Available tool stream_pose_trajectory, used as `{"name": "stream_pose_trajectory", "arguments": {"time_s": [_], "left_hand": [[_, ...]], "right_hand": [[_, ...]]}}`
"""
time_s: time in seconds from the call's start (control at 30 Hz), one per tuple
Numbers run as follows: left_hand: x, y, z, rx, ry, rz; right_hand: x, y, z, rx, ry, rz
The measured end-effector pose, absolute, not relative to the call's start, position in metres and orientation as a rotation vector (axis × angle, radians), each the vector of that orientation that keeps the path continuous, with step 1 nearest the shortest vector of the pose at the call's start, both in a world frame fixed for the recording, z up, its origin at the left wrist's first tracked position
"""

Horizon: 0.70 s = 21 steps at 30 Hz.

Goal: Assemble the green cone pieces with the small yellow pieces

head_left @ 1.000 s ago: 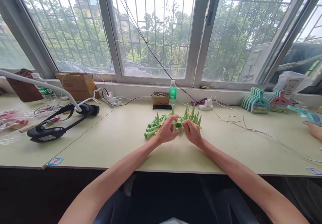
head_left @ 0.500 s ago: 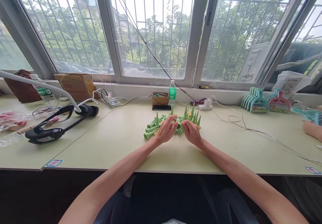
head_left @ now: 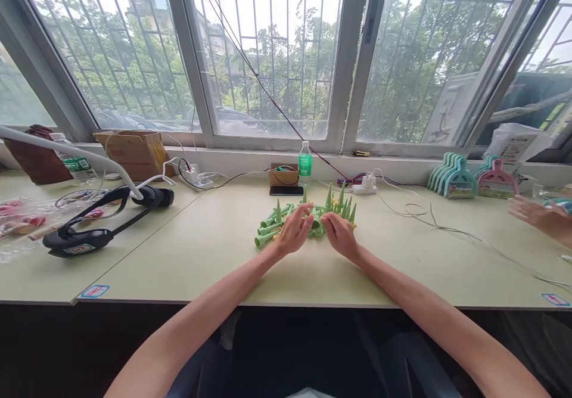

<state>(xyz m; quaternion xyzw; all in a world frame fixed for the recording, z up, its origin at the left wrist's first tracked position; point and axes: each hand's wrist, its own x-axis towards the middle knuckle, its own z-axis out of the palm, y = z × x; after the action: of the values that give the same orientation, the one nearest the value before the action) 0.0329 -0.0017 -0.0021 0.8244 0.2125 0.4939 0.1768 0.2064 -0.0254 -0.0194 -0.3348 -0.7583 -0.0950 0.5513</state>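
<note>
Several green plastic pieces lie in a pile at mid-table: hollow tubes [head_left: 263, 241] on the left and pointed green cones [head_left: 346, 207] standing on the right, with small yellow bits among them. My left hand [head_left: 295, 232] rests at the pile's front, its fingers bent and the thumb apart from them; I see nothing held in it. Just right of it, my right hand [head_left: 340, 234] is closed, fingers curled in beside the cones. Whatever its fingertips hold, if anything, is hidden. Green pieces show in the gap between both hands.
Behind the pile are a phone [head_left: 286, 190], a small cardboard box [head_left: 283, 177] and a green-labelled bottle [head_left: 305, 163]. A black headset [head_left: 80, 240] lies left. Cables [head_left: 440, 228] and teal dustpan-like items [head_left: 460, 183] are right, near another person's hand [head_left: 538, 216].
At the far right, the other person's hand has reached further into view over the table, fingers spread. My own hands and the green pieces look unmoved.
</note>
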Motion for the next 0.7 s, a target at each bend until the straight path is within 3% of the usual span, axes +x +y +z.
{"name": "stream_pose_trajectory", "arguments": {"time_s": [0.7], "left_hand": [[0.0335, -0.0023, -0.0027, 2.317, 0.525, 1.38]], "right_hand": [[0.2078, -0.0256, -0.0198, -0.81, -1.808, -0.213]]}}
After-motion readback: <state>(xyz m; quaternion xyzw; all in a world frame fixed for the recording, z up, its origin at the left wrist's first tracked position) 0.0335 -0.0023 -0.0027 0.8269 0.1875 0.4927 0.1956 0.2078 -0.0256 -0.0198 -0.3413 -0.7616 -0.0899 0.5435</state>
